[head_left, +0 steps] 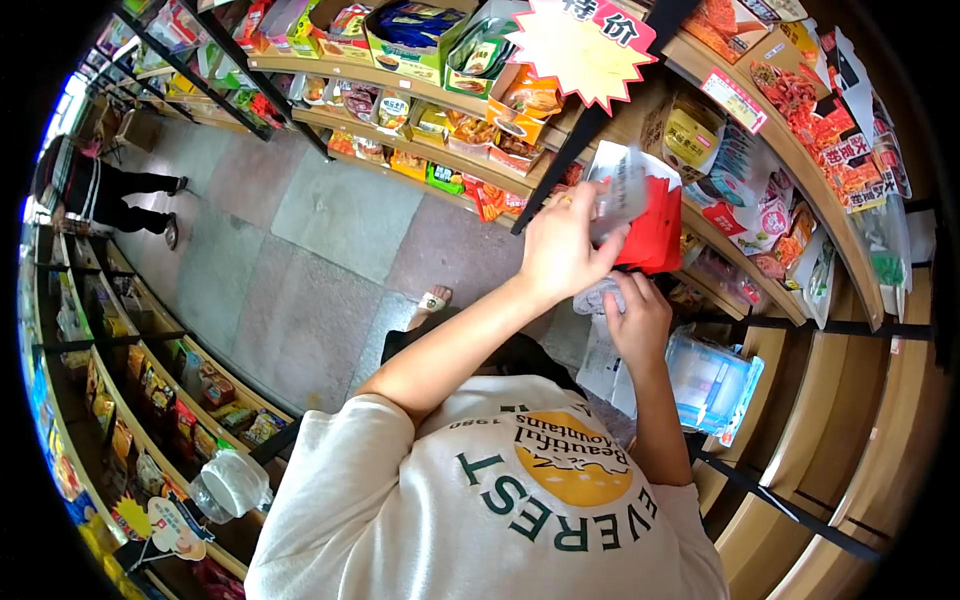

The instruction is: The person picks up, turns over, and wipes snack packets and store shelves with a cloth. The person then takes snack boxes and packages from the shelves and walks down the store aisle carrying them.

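Note:
My left hand is closed on a clear plastic packet, blurred, with its thumb stretched toward a stack of red packets. The red packets stand in a white open box on the shelf. Just below, my right hand has its fingers bent against a greyish, crinkled packet at the shelf edge. Its exact kind is unclear.
Shelves of snack packets stand ahead, under a starburst price sign. A blue-and-clear plastic package lies by my right forearm. Wooden shelves run along the right. Another person stands in the aisle at far left.

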The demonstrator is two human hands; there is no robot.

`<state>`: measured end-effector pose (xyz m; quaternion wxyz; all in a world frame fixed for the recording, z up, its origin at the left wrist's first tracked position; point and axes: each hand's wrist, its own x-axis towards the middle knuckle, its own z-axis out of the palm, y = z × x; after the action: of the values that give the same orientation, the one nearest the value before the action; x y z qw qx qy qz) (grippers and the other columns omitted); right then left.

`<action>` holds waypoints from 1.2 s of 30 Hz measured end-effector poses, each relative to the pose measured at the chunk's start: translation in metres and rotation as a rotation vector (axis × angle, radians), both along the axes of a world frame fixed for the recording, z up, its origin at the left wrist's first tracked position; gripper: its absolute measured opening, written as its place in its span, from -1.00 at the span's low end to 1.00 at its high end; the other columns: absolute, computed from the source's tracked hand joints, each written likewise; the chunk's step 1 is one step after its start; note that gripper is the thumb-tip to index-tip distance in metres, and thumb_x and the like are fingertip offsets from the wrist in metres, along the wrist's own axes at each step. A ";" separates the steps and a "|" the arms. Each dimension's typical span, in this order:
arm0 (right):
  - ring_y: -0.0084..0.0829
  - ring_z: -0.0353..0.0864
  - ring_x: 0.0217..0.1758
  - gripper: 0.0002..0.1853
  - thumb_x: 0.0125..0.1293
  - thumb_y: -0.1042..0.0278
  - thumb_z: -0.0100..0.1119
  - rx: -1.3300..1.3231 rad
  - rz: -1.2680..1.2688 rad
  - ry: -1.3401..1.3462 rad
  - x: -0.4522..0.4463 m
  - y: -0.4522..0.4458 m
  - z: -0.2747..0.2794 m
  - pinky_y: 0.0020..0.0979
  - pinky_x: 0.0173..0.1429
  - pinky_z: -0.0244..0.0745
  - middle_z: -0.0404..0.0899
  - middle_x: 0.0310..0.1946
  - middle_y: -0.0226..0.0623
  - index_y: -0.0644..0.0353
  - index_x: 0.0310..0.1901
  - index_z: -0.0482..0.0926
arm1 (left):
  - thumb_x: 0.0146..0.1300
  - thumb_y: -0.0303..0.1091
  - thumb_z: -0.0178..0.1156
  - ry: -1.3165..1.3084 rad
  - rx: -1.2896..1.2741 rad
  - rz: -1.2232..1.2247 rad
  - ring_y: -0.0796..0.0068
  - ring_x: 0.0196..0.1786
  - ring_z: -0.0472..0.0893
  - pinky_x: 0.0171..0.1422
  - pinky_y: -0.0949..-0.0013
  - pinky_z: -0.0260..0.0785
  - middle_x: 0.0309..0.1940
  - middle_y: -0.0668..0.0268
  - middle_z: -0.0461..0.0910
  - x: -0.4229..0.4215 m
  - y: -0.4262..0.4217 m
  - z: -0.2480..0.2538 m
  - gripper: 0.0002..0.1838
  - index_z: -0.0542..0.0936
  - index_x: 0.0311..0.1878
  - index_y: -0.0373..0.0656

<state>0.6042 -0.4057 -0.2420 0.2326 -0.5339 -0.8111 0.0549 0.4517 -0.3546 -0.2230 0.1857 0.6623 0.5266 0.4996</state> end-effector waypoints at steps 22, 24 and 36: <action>-0.21 0.45 -0.31 -0.73 -0.08 0.36 0.12 -0.004 -0.265 -0.074 0.020 -0.023 -0.023 -0.22 -0.22 0.31 0.45 -0.38 -0.24 0.14 -0.26 0.47 | -0.03 -0.07 0.16 1.119 -0.134 -0.040 0.22 0.09 0.32 0.26 0.07 -0.03 -0.03 0.21 0.41 -0.080 0.171 -0.075 -0.49 0.42 0.01 -0.09; -0.25 0.44 -0.30 -0.72 -0.08 0.35 0.13 0.028 -0.226 -0.034 0.022 -0.025 -0.029 -0.21 -0.22 0.28 0.44 -0.39 -0.30 0.12 -0.24 0.46 | 0.02 -0.19 0.11 1.104 0.022 -0.065 0.22 0.07 0.34 0.23 0.13 0.02 -0.06 0.21 0.45 -0.082 0.175 -0.100 -0.57 0.43 0.01 -0.06; -0.36 0.46 -0.31 -0.78 -0.04 0.39 0.12 -0.015 -0.061 0.021 -0.008 -0.020 -0.031 -0.36 -0.34 0.44 0.41 -0.41 -0.36 0.14 -0.28 0.47 | -0.06 -0.51 -0.01 0.745 0.176 -0.526 0.29 -0.51 0.52 -0.37 0.30 0.38 -0.62 0.24 0.44 -0.060 -0.016 -0.071 -0.69 0.34 -0.16 -0.19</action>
<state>0.5962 -0.4252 -0.2727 0.2385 -0.5595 -0.7915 0.0593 0.3912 -0.3702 -0.2940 0.0475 0.9208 0.3274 0.2066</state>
